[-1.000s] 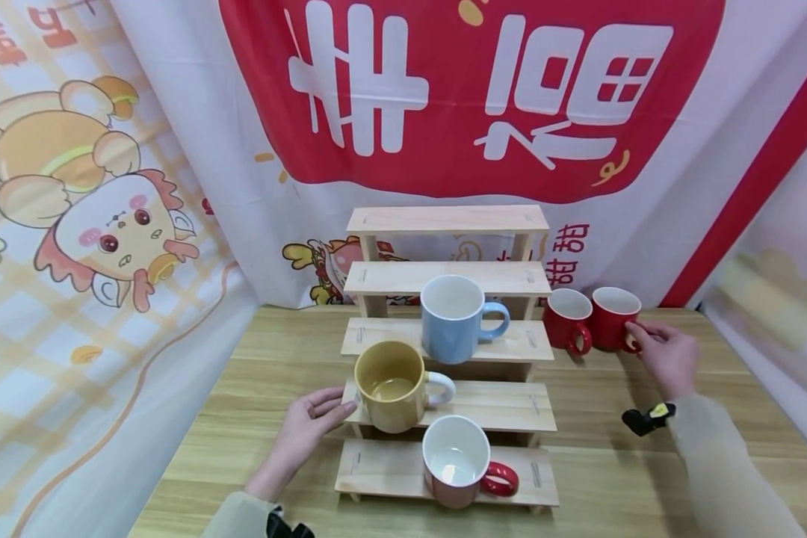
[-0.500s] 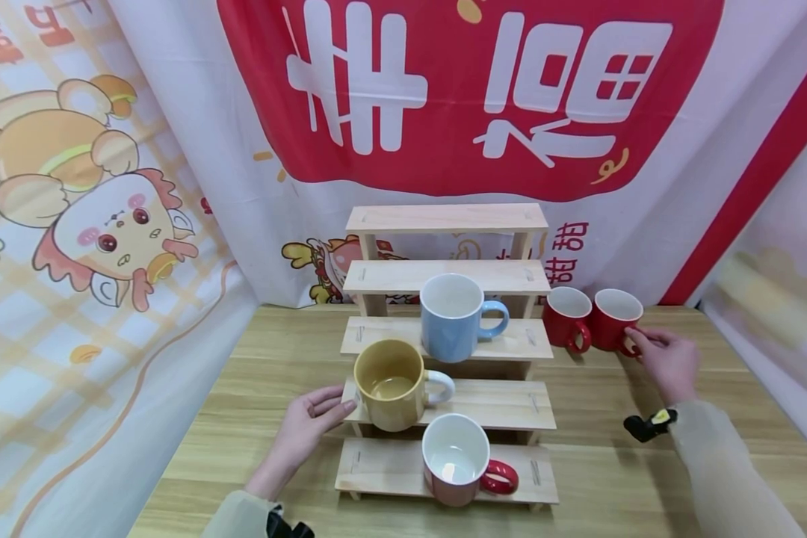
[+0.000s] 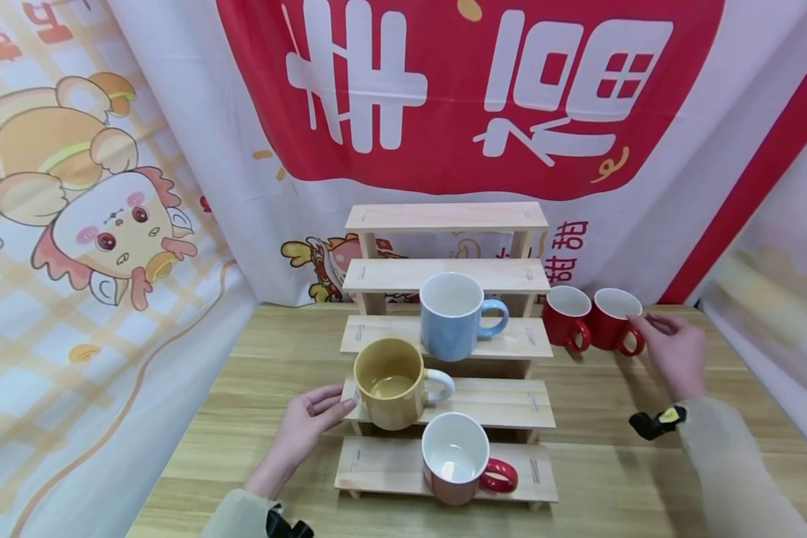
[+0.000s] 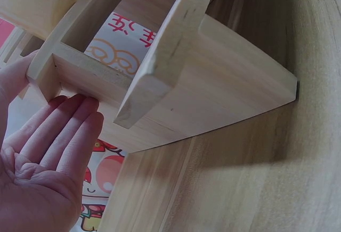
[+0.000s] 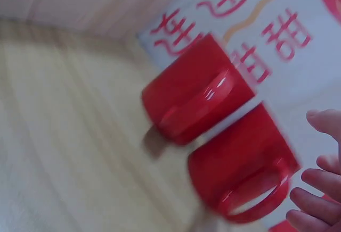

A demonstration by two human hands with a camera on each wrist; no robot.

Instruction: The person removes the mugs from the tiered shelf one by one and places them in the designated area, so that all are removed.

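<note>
My left hand [image 3: 305, 426] grips the left end of a wooden stepped shelf [image 3: 504, 403]; in the left wrist view the thumb lies on a step's edge and the straight fingers [image 4: 80, 136] reach under it. Beside the shelf, at the back right, two red mugs with white insides stand upright close together. Next to the outer red mug [image 3: 607, 326] is my right hand [image 3: 679, 355], its fingers loose and apart from the handle in the right wrist view. The inner red mug [image 3: 561, 326] stands nearer the shelf, its handle turned to the front.
On the shelf's steps stand a light blue mug [image 3: 449, 329], a yellow mug [image 3: 391, 407] with a white handle and a white-lined mug [image 3: 447, 489] with a red handle. The two upper steps [image 3: 444, 217] are bare. Printed cloth [image 3: 195, 224] hangs behind and at both sides.
My right hand has let go of the outer red mug's handle and drawn back slightly to the right. That mug shifted slightly right earlier. My left hand stays at the shelf.
</note>
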